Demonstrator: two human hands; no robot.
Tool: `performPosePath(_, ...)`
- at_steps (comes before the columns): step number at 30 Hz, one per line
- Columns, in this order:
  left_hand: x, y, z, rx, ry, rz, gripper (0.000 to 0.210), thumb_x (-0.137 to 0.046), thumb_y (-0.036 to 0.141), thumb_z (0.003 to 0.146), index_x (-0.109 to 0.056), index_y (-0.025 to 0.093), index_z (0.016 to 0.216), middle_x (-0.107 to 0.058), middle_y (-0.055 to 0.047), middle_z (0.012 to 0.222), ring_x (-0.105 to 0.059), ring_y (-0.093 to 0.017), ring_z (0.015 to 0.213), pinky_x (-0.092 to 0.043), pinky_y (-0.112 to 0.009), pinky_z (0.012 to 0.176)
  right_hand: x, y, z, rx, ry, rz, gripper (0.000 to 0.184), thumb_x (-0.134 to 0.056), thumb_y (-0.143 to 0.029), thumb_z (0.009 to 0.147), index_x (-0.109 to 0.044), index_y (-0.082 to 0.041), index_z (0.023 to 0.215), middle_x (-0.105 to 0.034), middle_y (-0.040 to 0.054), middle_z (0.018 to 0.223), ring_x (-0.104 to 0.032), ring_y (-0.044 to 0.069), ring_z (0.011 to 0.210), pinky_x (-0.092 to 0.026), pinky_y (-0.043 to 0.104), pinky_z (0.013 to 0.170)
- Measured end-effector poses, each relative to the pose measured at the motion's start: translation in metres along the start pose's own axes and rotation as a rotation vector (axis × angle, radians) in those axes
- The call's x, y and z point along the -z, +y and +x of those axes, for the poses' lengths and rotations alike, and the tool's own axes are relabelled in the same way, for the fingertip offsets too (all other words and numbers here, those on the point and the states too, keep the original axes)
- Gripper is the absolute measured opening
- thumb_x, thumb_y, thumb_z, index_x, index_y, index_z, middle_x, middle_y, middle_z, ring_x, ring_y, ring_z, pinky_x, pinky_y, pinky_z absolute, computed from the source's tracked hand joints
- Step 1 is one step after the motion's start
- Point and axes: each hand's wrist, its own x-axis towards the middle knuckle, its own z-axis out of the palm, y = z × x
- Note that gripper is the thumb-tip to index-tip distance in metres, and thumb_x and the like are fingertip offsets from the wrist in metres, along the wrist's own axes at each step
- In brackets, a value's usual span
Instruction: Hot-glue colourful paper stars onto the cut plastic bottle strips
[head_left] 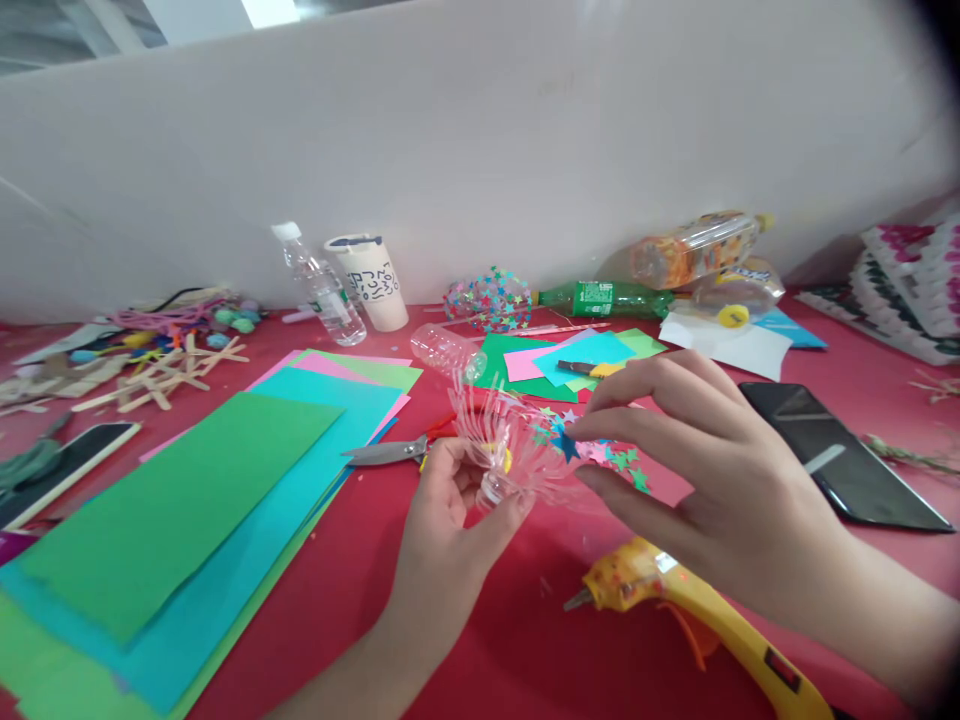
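Note:
My left hand (457,510) is closed around the neck of a cut clear plastic bottle top (493,487), its wall slit into thin strips that fan outward. A blue paper star (565,444) is at the strips' right side, touching the fingertips of my right hand (682,460). That hand's thumb is apart from its other fingers, with a gap between them. Small coloured stars (600,453) lie in a pile behind the strips. Scissors (394,452) with orange handles lie behind my left hand, partly hidden. Below my right hand rests a yellow hot glue gun (637,580).
Stacked coloured paper (187,500) covers the left of the red table (322,640). Behind stand a water bottle (322,290) and a white cup (375,285), beside a star-covered bottle piece (491,300) and a green bottle (607,298). A phone (840,450) lies right.

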Motion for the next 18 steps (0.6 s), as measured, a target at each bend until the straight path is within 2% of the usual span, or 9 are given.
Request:
performPosePath(8,-0.0012,0.0002,-0.003,-0.003,0.02,0.05,0.035,-0.074,0.029,0.072,-0.047,0.022,0.094,-0.053,0.0,0.091,-0.055,-0.018,0.089,-0.045,-0.033,0.082,-0.0068,-0.0076,-0.0065,0.051,0.026,-0.073,0.01,-0.063,-0.013,0.084,-0.064,-0.014,0.094,-0.062,0.0092,0.097,-0.054,0.024,0.093,-0.043,0.046,0.086)
performPosePath(18,0.0003,-0.0035,-0.0007,-0.024,0.04,0.073,0.037,-0.073,0.031,0.074,-0.047,0.023,0.098,-0.054,-0.001,0.094,-0.056,-0.017,0.091,-0.045,-0.033,0.085,-0.0069,-0.009,-0.0063,0.002,0.058,-0.068,0.009,-0.062,-0.014,0.085,-0.065,-0.013,0.094,-0.063,0.0096,0.096,-0.055,0.024,0.09,-0.043,0.046,0.084)
